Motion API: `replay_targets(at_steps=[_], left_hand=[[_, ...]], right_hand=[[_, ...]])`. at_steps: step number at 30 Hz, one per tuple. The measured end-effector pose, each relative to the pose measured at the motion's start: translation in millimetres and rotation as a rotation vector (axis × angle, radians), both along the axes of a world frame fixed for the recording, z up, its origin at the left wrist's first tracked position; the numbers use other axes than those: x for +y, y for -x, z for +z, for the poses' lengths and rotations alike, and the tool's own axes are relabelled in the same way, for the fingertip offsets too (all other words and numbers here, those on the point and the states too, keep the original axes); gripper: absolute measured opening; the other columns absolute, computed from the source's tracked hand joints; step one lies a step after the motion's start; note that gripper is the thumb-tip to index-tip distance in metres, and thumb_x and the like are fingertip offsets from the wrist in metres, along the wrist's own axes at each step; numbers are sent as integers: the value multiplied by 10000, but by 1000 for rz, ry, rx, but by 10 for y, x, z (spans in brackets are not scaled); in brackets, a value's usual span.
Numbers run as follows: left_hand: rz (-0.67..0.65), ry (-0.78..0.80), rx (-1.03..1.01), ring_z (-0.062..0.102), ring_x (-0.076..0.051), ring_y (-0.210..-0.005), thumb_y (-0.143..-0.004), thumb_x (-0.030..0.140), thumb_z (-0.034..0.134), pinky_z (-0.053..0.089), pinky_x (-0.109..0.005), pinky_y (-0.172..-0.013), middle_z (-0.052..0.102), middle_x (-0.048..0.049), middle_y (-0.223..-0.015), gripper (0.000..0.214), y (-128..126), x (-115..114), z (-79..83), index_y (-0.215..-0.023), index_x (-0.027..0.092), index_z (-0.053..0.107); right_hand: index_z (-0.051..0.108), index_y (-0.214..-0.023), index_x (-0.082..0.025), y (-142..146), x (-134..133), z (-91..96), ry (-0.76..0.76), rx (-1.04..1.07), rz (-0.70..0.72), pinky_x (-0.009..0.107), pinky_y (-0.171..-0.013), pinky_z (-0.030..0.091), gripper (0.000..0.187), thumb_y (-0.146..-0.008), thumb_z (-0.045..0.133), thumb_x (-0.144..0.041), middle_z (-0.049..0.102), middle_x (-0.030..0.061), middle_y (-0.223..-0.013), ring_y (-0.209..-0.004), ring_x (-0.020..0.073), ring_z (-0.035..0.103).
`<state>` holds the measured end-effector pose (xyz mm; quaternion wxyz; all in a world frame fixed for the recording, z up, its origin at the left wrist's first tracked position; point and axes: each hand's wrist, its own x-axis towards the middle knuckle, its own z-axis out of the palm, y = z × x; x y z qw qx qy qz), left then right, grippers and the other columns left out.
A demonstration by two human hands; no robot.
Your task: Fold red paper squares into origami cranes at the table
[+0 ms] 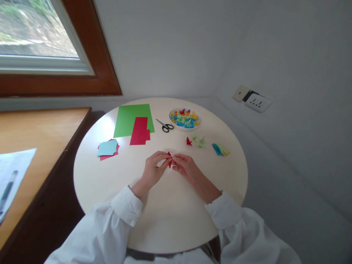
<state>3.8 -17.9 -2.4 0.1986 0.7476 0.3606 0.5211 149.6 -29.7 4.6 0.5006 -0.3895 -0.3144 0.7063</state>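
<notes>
Both my hands meet over the middle of a round cream table (110, 176). My left hand (153, 170) and my right hand (184, 167) each pinch the same small folded red paper piece (169, 160) between fingertips. A finished small red folded figure (188, 141) lies just beyond, with pale green folded figures (200, 141) beside it.
A white bowl (185, 118) of several coloured folded figures stands at the back, with black scissors (165, 126) to its left. Green sheet (132, 118), red sheet (139, 131), a blue-on-red paper stack (107, 148) and blue-yellow slips (220, 149) lie around. A wooden desk (33, 146) is left.
</notes>
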Motion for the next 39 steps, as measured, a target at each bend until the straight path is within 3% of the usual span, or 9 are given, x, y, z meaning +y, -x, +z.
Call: replay_targets(at_steps=[21,31,39], left_hand=[[-64,178,-194,613,-147,-723,-777,229,612,503,-274,-664,657,-57,-773,75,-25,-9,7,-756,176,661],[-121,308,-268,597,-147,-730,-775,252,609,487,-280,-677,628,-55,-770,98,-22,-11,1,-754,164,648],[-146,424,-378,581,-141,-727,-735,290,651,485,-269,-658,602,-41,-764,131,-40,-15,70,-731,160,643]], right_hand=[[662,-620,-194,23,23,-36,-172,-230,-135,272,-570,362,163,-570,729,-333,556,-22,-562,-559,106,441],[647,-604,-183,19,17,36,-90,-122,-35,260,-601,381,157,-571,731,-312,577,-22,-605,-587,93,478],[677,-672,-215,28,-7,6,-324,-400,-237,300,-646,439,115,-600,701,-302,652,13,-687,-661,153,552]])
